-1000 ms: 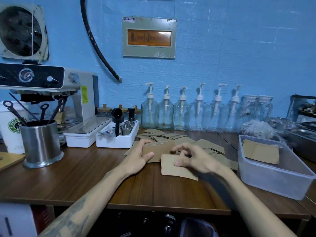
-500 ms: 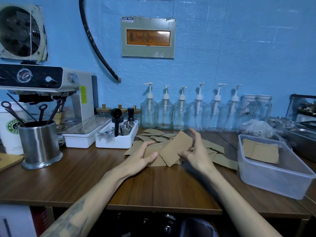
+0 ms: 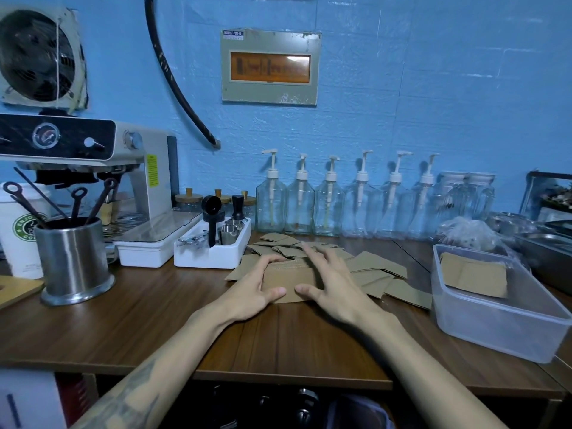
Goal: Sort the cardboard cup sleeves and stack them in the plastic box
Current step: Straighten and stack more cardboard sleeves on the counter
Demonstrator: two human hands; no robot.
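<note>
A small stack of cup sleeves [image 3: 289,281] lies flat on the dark wood-grain bench [image 3: 154,329], its long axis running left to right across the view, the ribbed, corrugated top edge toward the wall. The sleeves are matte brown cardboard, flattened into shallow curved bands. The left hand [image 3: 250,289] grips the stack's left end, fingers [image 3: 272,258] curled over the far edge and thumb at the near edge. The right hand [image 3: 332,287] rests on the right end with fingers spread and nearly straight, thumb touching the near edge close to the left thumb. Behind and to the right, loose sleeves [image 3: 376,274] lie scattered and overlapping at mixed angles. The plastic box [image 3: 492,326], translucent and rectangular with rounded corners, stands at the right of the bench, well apart from the hands; flat sleeves in the box [image 3: 475,274] lie on its floor toward the far end.
</note>
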